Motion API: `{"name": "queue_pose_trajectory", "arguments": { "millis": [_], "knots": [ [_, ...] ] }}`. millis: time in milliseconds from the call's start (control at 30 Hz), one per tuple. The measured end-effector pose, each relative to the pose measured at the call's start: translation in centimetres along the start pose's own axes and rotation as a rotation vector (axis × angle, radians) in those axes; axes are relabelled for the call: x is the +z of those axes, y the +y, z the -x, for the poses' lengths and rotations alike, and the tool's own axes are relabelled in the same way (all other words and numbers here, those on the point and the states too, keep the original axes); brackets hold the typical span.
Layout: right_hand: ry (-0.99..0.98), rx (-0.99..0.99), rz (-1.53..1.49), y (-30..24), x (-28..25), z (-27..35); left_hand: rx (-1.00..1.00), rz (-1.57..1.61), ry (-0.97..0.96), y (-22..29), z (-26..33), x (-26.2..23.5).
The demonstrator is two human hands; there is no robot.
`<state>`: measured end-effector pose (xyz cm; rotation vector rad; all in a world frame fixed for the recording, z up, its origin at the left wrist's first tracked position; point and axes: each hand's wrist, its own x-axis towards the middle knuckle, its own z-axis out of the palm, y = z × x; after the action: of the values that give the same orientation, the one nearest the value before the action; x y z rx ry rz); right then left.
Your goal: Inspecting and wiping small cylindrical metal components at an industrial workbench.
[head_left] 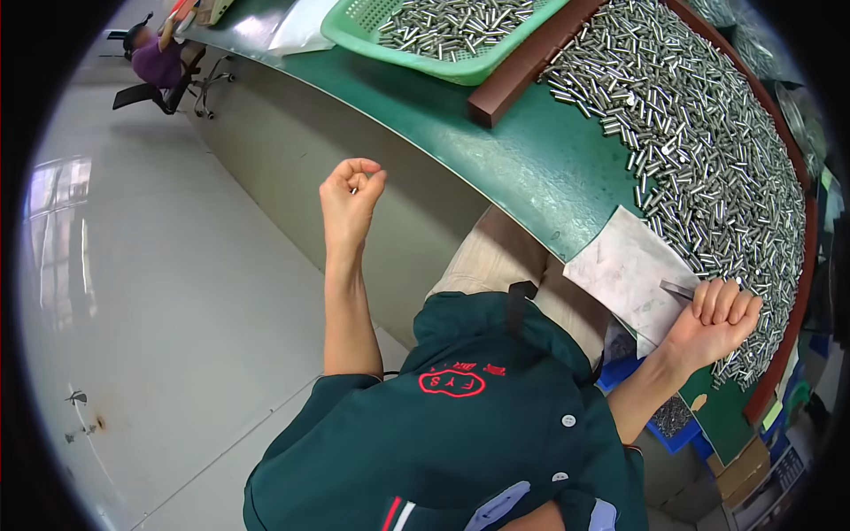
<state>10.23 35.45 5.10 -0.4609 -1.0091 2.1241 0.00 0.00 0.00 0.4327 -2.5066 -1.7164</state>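
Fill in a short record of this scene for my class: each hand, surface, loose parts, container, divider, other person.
Left hand: curled, out beyond the table edge; contents unclear
Right hand: closed on a thin grey tool, near a pale sheet
Surface: green tabletop
Loose parts: many short metal pins, heaped
Container: light green basket, more pins inside
Divider: brown bar beside basket
Other person: seated, upper left

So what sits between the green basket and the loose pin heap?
In the head view, a brown bar lies between the green plastic basket and the metal pin heap.
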Motion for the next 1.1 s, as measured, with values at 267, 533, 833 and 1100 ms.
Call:
{"name": "queue_pose_trajectory", "arguments": {
  "millis": [267,533,833,1100],
  "knots": [
    [0.023,0.019,0.001,0.4,0.4,0.0,0.384,-0.454,0.263,2.3,1.0,0.7],
    [0.055,-0.008,-0.002,0.2,-0.1,-0.1,0.125,0.593,-0.368,8.2,2.7,6.2],
    [0.03,0.031,-0.083,0.2,-0.3,-0.1,0.6,-0.179,-0.71,11.6,2.7,13.8],
    [0.005,0.01,-0.077,0.1,-0.6,-0.2,1.148,-0.432,-0.551,11.0,1.1,18.5]
  ]
}}
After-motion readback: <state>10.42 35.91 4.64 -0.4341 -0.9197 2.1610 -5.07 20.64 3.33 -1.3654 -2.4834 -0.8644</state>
